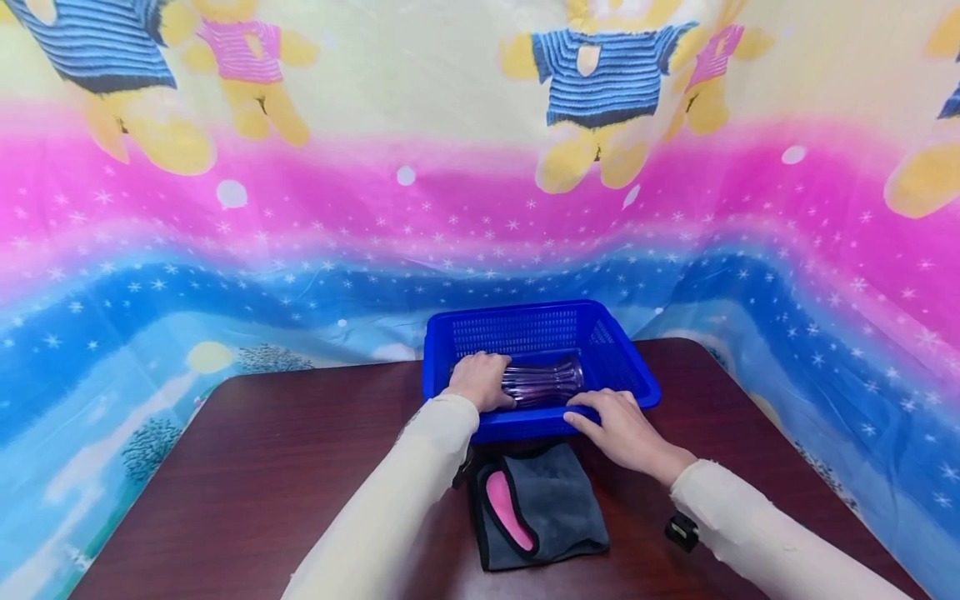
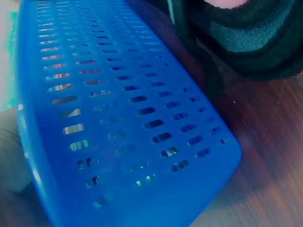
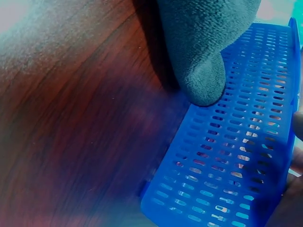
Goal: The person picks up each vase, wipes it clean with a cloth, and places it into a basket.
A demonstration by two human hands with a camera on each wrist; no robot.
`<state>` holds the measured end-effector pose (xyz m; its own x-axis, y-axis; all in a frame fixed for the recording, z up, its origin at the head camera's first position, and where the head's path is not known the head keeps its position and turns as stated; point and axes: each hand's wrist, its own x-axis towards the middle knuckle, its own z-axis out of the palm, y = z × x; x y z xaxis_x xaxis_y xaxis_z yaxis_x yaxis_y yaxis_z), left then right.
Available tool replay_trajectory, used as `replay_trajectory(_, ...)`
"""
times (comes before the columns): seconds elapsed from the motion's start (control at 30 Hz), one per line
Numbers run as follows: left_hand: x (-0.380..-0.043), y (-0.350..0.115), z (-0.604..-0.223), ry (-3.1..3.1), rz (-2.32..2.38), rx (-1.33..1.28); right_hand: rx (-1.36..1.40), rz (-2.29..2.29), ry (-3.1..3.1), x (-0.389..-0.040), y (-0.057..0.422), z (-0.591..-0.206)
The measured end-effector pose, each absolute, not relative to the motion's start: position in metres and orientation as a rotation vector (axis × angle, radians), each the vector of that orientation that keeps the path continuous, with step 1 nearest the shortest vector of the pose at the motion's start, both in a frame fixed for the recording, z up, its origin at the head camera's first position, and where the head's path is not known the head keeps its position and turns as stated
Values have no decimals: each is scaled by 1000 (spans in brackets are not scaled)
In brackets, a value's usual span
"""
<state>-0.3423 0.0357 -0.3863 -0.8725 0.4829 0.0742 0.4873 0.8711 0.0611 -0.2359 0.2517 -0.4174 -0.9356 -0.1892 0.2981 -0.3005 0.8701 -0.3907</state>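
Note:
A clear ribbed glass vase (image 1: 543, 381) with a purple tint lies on its side in the blue plastic basket (image 1: 517, 427). My left hand (image 1: 480, 382) reaches over the basket's near rim, its fingers curled round the vase's left end. At the front right of the rim, my right hand (image 1: 617, 425) has its fingers loosely extended over the edge, close to the vase's right end, with the thumb lower on the near side. Both wrist views mostly show the perforated basket wall (image 2: 118, 113), with glints of the vase behind its slots.
A folded grey fleece piece (image 1: 558, 500) with black edging and a pink patch lies on the table right in front of the basket. The dark wooden table (image 1: 300, 467) extends to both sides. A printed cloth backdrop (image 1: 360, 217) hangs close behind the basket.

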Motion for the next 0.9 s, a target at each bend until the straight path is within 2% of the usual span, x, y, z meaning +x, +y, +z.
replay_trajectory(0.6,-320,16,-384,-2792,-461,-766,359,736,-2707,-239,246,-412)
replay_trajectory(0.9,-294,-11,-380,-2583,-615,-672,376,702,-2609,-235,237,-405)
